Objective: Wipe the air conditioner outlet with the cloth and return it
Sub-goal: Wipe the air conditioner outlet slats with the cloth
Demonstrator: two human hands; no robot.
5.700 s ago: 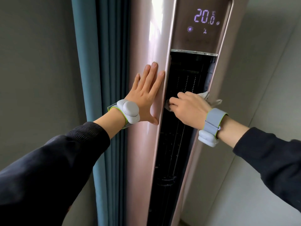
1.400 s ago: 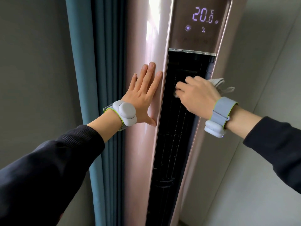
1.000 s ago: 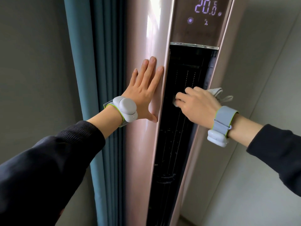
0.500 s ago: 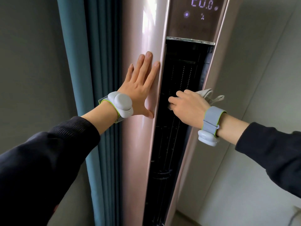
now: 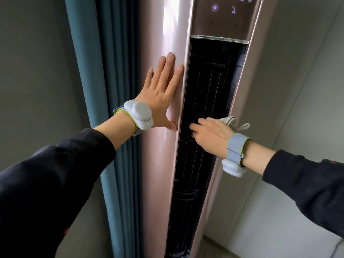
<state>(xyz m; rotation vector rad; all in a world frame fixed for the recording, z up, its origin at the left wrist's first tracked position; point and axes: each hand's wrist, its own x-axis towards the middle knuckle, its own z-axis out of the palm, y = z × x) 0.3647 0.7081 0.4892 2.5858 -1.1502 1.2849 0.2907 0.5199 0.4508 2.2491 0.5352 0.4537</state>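
Grey walls (image 5: 297, 75) and a teal curtain (image 5: 104, 90) flank my pink air conditioner (image 5: 163, 164). My left hand (image 5: 163, 95) lies flat, fingers spread, on its casing; my right hand (image 5: 212, 135) grips the cloth (image 5: 229, 121) inside the dark outlet (image 5: 204, 90).

One head-worn view (wide-angle), close in at arm's reach, faces forward and slightly down along the air conditioner (image 5: 162, 164), its outlet (image 5: 202, 146) near centre.
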